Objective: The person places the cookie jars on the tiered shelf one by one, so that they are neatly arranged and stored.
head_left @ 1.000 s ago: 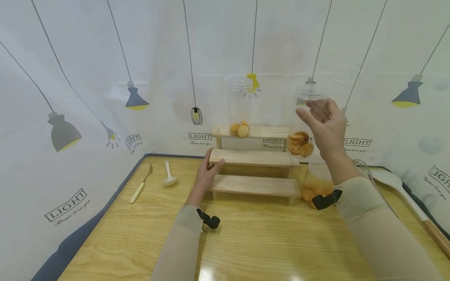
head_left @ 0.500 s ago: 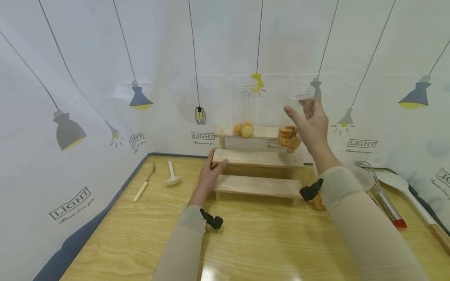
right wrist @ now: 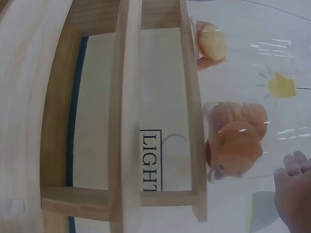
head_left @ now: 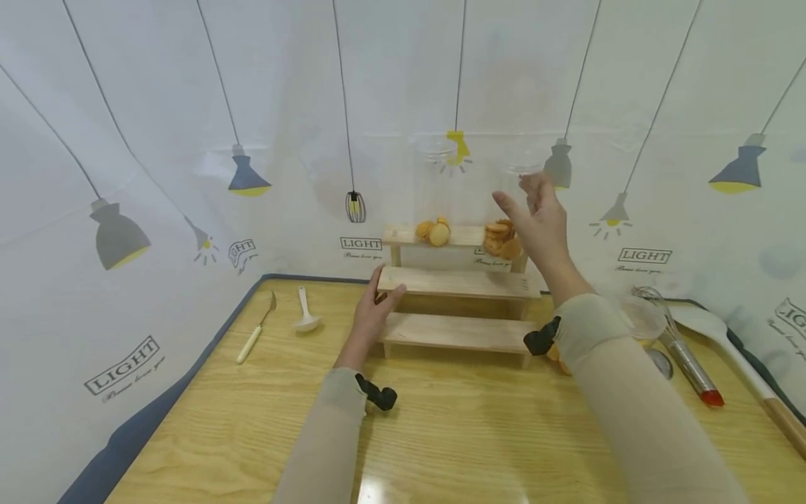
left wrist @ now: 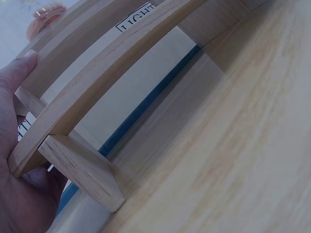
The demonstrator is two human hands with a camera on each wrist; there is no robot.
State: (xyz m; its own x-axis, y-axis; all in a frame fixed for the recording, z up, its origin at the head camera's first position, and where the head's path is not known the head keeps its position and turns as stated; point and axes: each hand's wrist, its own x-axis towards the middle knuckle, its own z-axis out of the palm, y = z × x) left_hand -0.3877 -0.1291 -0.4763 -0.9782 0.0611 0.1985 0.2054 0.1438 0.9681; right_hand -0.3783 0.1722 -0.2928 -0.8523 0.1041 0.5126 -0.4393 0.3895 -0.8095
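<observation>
My left hand (head_left: 368, 318) grips the left end of a three-tier wooden shelf (head_left: 460, 282), thumb on the middle tier. The left wrist view shows this hand (left wrist: 17, 141) around the shelf end. My right hand (head_left: 538, 220) holds a clear jar (head_left: 521, 168) by its side, between thumb and fingers. Brown round cookies (head_left: 502, 239) lie inside it. The jar is upright at the top tier's right end, overlapping the front edge; I cannot tell whether it rests there. A second clear jar (head_left: 434, 150) with pale cookies (head_left: 434, 231) stands on the top tier's left part.
A white ladle (head_left: 306, 323) and a cream-handled utensil (head_left: 250, 343) lie left. At right are a whisk (head_left: 693, 364) with a red end and a large white turner (head_left: 746, 371). A clear round container (head_left: 644, 316) is partly hidden by my right sleeve. A printed sheet (head_left: 302, 105) hangs behind.
My right hand has moved left with the jar, from beyond the shelf's right end to above the top tier's right end. My left hand has stayed on the shelf.
</observation>
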